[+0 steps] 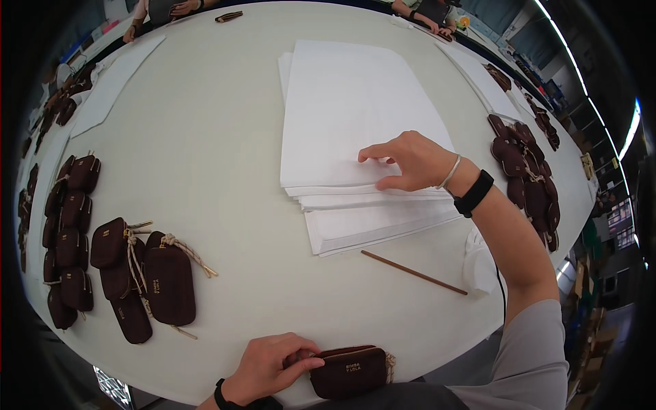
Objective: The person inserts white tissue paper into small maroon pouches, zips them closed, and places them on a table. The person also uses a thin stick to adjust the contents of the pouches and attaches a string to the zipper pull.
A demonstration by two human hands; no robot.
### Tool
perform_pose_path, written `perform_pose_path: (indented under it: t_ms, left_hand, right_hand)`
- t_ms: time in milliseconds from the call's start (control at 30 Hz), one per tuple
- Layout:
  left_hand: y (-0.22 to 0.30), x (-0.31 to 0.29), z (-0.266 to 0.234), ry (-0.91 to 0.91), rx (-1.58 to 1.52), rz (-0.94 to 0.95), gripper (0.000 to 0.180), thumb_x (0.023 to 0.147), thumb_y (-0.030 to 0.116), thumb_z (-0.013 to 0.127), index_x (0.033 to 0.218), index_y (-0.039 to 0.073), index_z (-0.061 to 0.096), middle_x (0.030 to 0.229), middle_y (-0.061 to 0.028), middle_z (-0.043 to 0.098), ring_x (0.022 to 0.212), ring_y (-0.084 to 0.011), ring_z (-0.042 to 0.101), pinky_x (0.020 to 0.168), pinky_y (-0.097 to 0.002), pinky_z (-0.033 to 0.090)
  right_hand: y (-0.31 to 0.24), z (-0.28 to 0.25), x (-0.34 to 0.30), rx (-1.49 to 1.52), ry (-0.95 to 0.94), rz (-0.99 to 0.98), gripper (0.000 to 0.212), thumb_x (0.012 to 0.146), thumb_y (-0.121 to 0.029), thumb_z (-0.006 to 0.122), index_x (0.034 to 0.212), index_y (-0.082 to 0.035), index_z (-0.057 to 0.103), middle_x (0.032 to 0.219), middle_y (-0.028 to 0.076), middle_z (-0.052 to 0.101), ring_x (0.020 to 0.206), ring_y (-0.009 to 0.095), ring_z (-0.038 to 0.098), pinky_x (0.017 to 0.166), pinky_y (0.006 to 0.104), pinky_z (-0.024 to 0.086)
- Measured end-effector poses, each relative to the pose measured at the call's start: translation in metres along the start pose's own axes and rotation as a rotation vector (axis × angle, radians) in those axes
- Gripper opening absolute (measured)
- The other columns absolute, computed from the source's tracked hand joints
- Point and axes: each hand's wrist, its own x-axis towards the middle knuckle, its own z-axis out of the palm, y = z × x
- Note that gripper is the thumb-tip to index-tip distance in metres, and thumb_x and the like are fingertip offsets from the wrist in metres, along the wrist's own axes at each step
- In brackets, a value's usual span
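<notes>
Pinching the left end of a brown pouch point(350, 379) with my left hand point(272, 365), I see it at the near edge of the bench point(236, 198). My right hand point(413, 162), thumb and fingers parted, is over a white paper stack point(348, 102); I cannot tell whether it touches. More pouches point(171, 283) lie toward the left edge.

Head-worn fisheye view, facing down and forward, close above white table point(225, 150)

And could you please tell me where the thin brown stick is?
In the head view, the thin brown stick lies on the table right of centre, just below the stack of white sheets.
</notes>
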Motion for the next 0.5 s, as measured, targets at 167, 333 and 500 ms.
perform_pose_path:
  t_ms: [167,333,500]
  left_hand:
    - [-0.002,0.000,0.001,-0.003,-0.008,0.006,0.020,0.087,0.027,0.079,0.095,0.010,0.073,0.073,-0.0001,0.066,0.057,-0.0115,0.058,0.053,-0.0254,0.048]
    - [0.002,-0.004,-0.002,-0.033,-0.050,0.080,0.034,0.080,0.037,0.084,0.098,0.011,0.072,0.081,0.0009,0.065,0.063,-0.0119,0.059,0.054,-0.0251,0.048]
    - [-0.006,0.004,0.008,-0.055,0.114,0.198,0.044,0.069,0.042,0.089,0.095,0.012,0.072,0.089,0.0010,0.064,0.073,-0.0150,0.060,0.056,-0.0273,0.049]
  right_hand:
    - [0.006,0.001,0.000,0.008,0.034,-0.013,0.029,0.082,-0.019,0.074,0.108,-0.007,0.069,0.090,0.012,0.074,0.079,0.028,0.072,0.072,0.0338,0.055]
    - [0.005,0.013,0.005,0.050,0.112,0.049,0.012,0.087,-0.016,0.066,0.095,-0.007,0.066,0.082,0.010,0.072,0.072,0.029,0.067,0.069,0.0376,0.052]
    - [0.018,0.033,0.006,0.035,0.386,0.266,0.012,0.095,-0.018,0.061,0.098,-0.007,0.067,0.080,0.011,0.071,0.071,0.029,0.066,0.068,0.0374,0.051]
